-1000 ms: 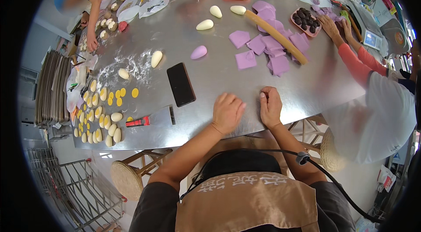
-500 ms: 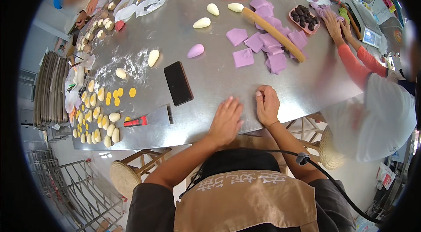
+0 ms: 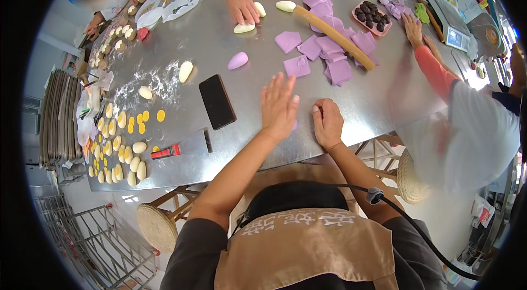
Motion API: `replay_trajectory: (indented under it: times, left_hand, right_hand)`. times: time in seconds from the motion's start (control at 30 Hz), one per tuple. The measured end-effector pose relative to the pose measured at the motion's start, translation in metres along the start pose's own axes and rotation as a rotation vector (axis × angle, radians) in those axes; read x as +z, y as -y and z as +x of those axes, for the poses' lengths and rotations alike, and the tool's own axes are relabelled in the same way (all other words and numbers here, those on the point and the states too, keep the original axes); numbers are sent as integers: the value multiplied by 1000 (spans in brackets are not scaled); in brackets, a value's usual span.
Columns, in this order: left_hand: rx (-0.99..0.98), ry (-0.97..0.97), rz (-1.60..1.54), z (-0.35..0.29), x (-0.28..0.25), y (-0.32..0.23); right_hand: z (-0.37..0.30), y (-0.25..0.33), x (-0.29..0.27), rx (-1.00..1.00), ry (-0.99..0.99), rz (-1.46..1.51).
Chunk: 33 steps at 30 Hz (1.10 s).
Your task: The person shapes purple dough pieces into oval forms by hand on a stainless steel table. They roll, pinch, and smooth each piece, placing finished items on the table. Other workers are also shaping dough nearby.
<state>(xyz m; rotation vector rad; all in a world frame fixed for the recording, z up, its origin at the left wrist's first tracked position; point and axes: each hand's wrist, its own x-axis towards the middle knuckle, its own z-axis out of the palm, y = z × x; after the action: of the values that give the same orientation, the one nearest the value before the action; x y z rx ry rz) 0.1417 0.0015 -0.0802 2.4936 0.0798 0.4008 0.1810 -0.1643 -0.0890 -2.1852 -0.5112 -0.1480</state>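
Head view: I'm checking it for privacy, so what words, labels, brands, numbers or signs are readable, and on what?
Brown apron: large white characters, not copied here.
Scale display: digits too small to read.
Red-and-white packet: print too small to read.

We could pass our right hand point(image 3: 328, 124) over the worktop point(image 3: 384, 98) toward centre right, below the purple squares point(image 3: 297, 66). Left of centre, the black phone point(image 3: 217, 102) and scraper point(image 3: 189, 145) obstruct us; at upper centre, the rolling pin point(image 3: 334, 37) and a co-worker's hand point(image 3: 242, 9) block passage.
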Motion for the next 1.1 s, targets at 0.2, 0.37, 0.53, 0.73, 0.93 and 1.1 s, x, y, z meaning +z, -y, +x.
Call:
replay_trajectory:
  times: [0.2,0.37,0.53,0.73,0.93,1.1]
  left_hand:
    - [171,241,31,-66,-10,-12]
    - [60,9,133,-18,2,-6]
    - [12,-66,65,-2,24,10]
    - [142,162,44,-50,1,-9]
    - [-61,33,-140,-12,3,9]
    - [-34,-6,-102,-19,7,11]
  right_hand:
    - [0,-3,2,-31,-54,-2]
    - [3,-1,5,-44,-60,-25]
    - [2,-6,5,1,-35,6]
    - [6,0,4,2,-14,-33]
    - [4,-10,7,7,-37,35]
    - [7,18,19,-273,-9,163]
